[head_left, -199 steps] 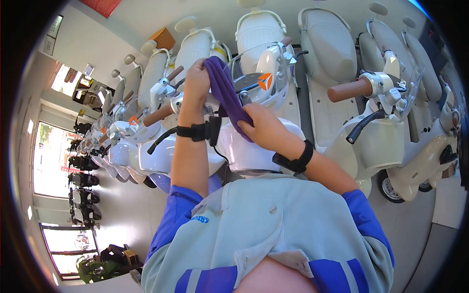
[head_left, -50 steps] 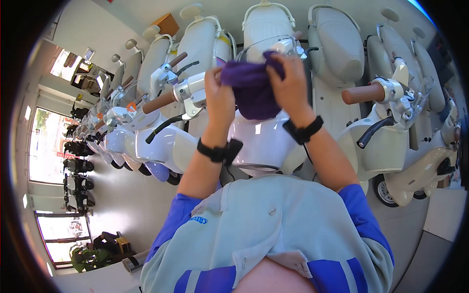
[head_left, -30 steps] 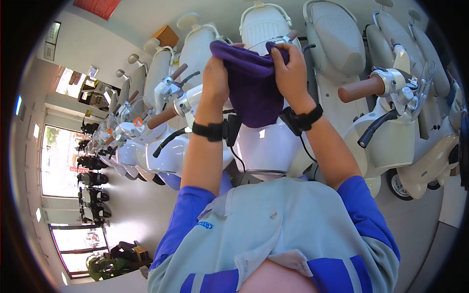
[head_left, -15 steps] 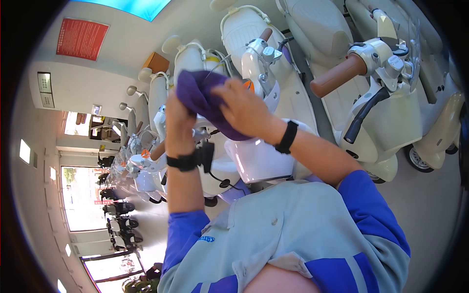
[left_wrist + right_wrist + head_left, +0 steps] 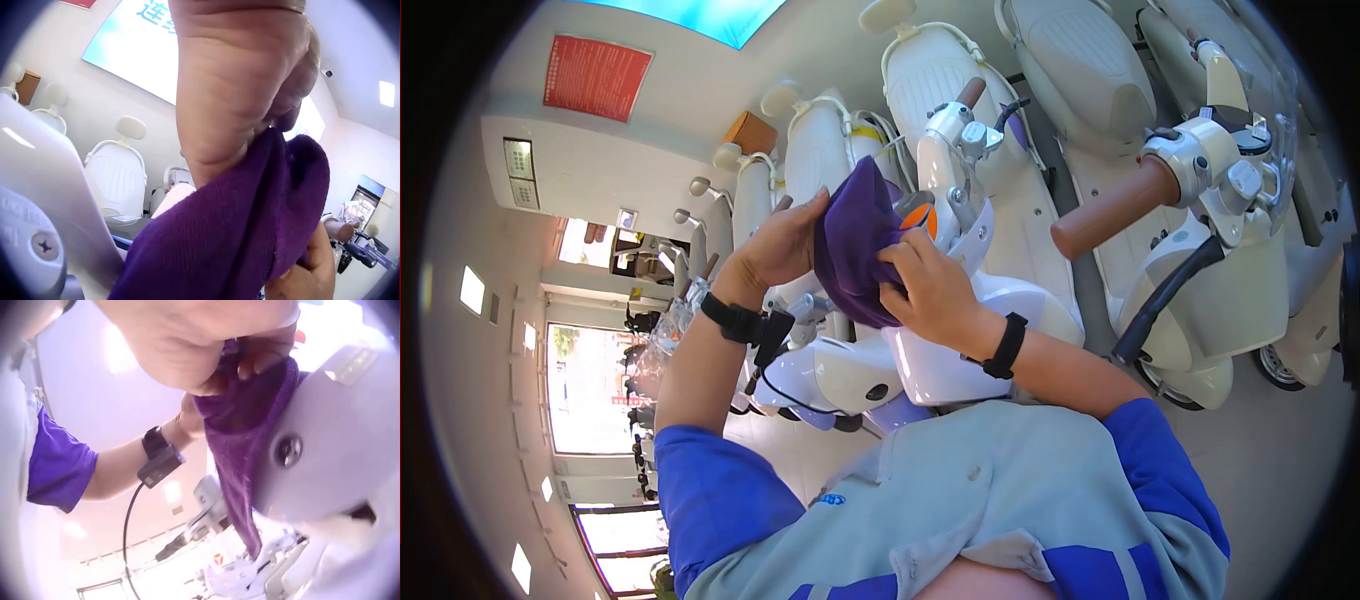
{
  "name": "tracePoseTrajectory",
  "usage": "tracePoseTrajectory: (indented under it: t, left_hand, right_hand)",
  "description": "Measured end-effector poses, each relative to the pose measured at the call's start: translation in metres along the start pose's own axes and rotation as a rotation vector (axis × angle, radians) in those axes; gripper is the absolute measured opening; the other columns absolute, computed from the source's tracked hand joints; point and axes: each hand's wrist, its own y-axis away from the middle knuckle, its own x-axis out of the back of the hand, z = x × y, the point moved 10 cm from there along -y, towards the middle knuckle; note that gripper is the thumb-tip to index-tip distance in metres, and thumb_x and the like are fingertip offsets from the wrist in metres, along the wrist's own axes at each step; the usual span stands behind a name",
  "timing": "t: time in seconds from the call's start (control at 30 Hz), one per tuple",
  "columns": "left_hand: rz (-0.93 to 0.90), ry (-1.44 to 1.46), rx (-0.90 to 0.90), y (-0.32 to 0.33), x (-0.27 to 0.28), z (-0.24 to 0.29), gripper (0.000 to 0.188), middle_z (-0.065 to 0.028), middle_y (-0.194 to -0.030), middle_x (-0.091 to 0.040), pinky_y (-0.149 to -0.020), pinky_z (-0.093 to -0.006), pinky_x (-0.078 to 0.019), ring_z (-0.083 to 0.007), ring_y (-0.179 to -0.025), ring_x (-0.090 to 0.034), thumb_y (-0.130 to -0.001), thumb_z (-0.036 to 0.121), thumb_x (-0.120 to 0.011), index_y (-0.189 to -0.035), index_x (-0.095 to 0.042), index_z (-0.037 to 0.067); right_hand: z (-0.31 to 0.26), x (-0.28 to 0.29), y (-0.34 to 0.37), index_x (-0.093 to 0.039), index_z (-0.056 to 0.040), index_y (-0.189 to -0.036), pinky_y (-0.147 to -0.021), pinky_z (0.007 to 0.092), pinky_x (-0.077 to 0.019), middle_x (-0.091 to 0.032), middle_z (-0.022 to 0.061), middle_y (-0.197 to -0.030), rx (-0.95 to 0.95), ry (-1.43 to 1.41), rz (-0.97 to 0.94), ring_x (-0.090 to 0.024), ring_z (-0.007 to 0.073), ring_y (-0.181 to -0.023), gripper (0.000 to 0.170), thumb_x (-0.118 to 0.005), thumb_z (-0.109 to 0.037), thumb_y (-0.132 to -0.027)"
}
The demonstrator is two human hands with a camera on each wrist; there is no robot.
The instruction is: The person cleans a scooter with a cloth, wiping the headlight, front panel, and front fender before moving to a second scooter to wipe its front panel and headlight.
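Observation:
A purple cloth (image 5: 852, 235) is bunched between both hands, in front of a pale scooter's handlebar. The left hand (image 5: 783, 245) grips its left edge, thumb pointing up and the other fingers mostly hidden behind the fabric. Curled fingers of the right hand (image 5: 935, 295) pinch its lower right part. From the left wrist, the cloth (image 5: 212, 237) hangs in folds below the left hand (image 5: 244, 87). In the right wrist view, the cloth (image 5: 234, 450) drapes from the right hand (image 5: 206, 337) beside a glossy white scooter part (image 5: 337, 437) with a round screw.
A brown handlebar grip (image 5: 1115, 208) with a black brake lever (image 5: 1165, 300) juts out on the right. White scooter seats (image 5: 935, 75) line the back. A glossy front panel (image 5: 940, 365) stands just below the hands. A red sign (image 5: 598, 78) hangs on the wall.
The cloth was a strip stretched between the hands, then hung spread out; now it is bunched. The head view has turned, and the left hand has shifted around the cloth's edge.

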Motion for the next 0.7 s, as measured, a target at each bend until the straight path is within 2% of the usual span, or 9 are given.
tracePoseTrajectory:
  t: [0.13, 0.2, 0.3, 0.33, 0.43, 0.53, 0.6, 0.67, 0.7]
  left_hand:
    - [-0.169, -0.006, 0.021, -0.029, -0.021, 0.021, 0.042, -0.0134, -0.128, -0.063, -0.104, -0.0366, -0.0479, -0.0210, -0.115, -0.063, -0.106, 0.029, -0.044, -0.132, -0.053, -0.002]
    - [-0.281, -0.030, 0.022, -0.052, -0.036, 0.030, 0.041, -0.0137, -0.125, -0.064, -0.101, -0.0348, -0.0499, -0.0190, -0.111, -0.064, -0.105, 0.028, -0.045, -0.130, -0.055, -0.002]
    - [-0.057, -0.226, 0.096, -0.067, -0.013, 0.025, 0.045, -0.0161, -0.123, -0.065, -0.098, -0.0334, -0.0527, -0.0195, -0.108, -0.066, -0.106, 0.032, -0.043, -0.130, -0.055, -0.003]
    - [0.092, -0.467, 0.014, -0.057, -0.031, 0.033, 0.046, -0.0143, -0.117, -0.067, -0.097, -0.0312, -0.0531, -0.0180, -0.103, -0.067, -0.106, 0.033, -0.043, -0.129, -0.056, -0.005]
    - [0.135, -0.581, 0.056, -0.026, -0.034, 0.030, 0.047, -0.0125, -0.113, -0.068, -0.094, -0.0300, -0.0535, -0.0177, -0.101, -0.067, -0.106, 0.034, -0.044, -0.130, -0.057, -0.004]
    - [0.266, -1.163, 0.135, 0.006, -0.024, 0.039, 0.039, -0.0087, -0.103, -0.069, -0.078, -0.0275, -0.0571, -0.0131, -0.091, -0.068, -0.106, 0.033, -0.046, -0.122, -0.060, 0.000]
    - [0.374, -1.293, 0.174, 0.020, -0.019, 0.056, 0.036, -0.0065, -0.097, -0.069, -0.072, -0.0262, -0.0570, -0.0110, -0.085, -0.068, -0.106, 0.033, -0.047, -0.118, -0.061, 0.002]
    - [0.524, -1.145, 0.158, 0.030, -0.017, 0.081, 0.033, -0.0039, -0.091, -0.069, -0.068, -0.0247, -0.0564, -0.0091, -0.079, -0.067, -0.105, 0.033, -0.049, -0.115, -0.061, 0.003]
    - [0.619, -1.235, 0.016, 0.027, -0.011, 0.108, 0.028, -0.0090, -0.090, -0.064, -0.068, -0.0285, -0.0560, -0.0179, -0.090, -0.067, -0.103, 0.021, -0.049, -0.117, -0.060, -0.001]
  right_hand:
    - [0.008, 0.041, -0.052, -0.055, -0.0067, -0.110, -0.079, 0.0464, -0.0502, -0.055, 0.0168, -0.104, 0.069, 0.049, 0.195, -0.060, 0.0388, -0.091, 0.033, -0.065, -0.013, -0.079]
    - [0.027, 0.060, -0.069, -0.056, -0.0066, -0.108, -0.079, 0.0456, -0.0502, -0.056, 0.0167, -0.104, -0.035, 0.017, 0.251, -0.060, 0.0384, -0.092, 0.031, -0.064, -0.012, -0.079]
    - [0.036, 0.061, -0.062, -0.057, -0.0067, -0.105, -0.078, 0.0447, -0.0495, -0.055, 0.0166, -0.100, -0.081, 0.014, 0.278, -0.059, 0.0371, -0.091, 0.029, -0.063, -0.009, -0.077]
    - [0.034, 0.055, -0.051, -0.057, -0.0067, -0.104, -0.078, 0.0447, -0.0492, -0.055, 0.0164, -0.099, -0.079, 0.022, 0.268, -0.059, 0.0370, -0.091, 0.029, -0.063, -0.009, -0.077]
    - [0.018, 0.025, -0.019, -0.057, -0.0080, -0.103, -0.072, 0.0436, -0.0492, -0.053, 0.0140, -0.096, 0.005, 0.039, 0.181, -0.059, 0.0353, -0.089, 0.031, -0.066, -0.008, -0.073]
    - [-0.002, -0.001, -0.009, -0.058, -0.0088, -0.104, -0.069, 0.0427, -0.0496, -0.052, 0.0138, -0.096, 0.086, -0.041, 0.007, -0.059, 0.0344, -0.088, 0.032, -0.067, -0.008, -0.073]
    - [-0.012, -0.003, -0.012, -0.058, -0.0090, -0.105, -0.067, 0.0420, -0.0500, -0.052, 0.0143, -0.097, 0.140, -0.129, -0.050, -0.059, 0.0341, -0.088, 0.032, -0.068, -0.009, -0.074]
    - [-0.014, 0.016, -0.025, -0.059, -0.0079, -0.104, -0.071, 0.0421, -0.0498, -0.053, 0.0154, -0.098, 0.174, -0.160, 0.094, -0.058, 0.0350, -0.089, 0.031, -0.067, -0.007, -0.074]
    - [-0.014, 0.027, -0.034, -0.059, -0.0073, -0.104, -0.073, 0.0421, -0.0496, -0.053, 0.0160, -0.099, 0.191, -0.176, 0.166, -0.058, 0.0355, -0.089, 0.031, -0.067, -0.006, -0.075]
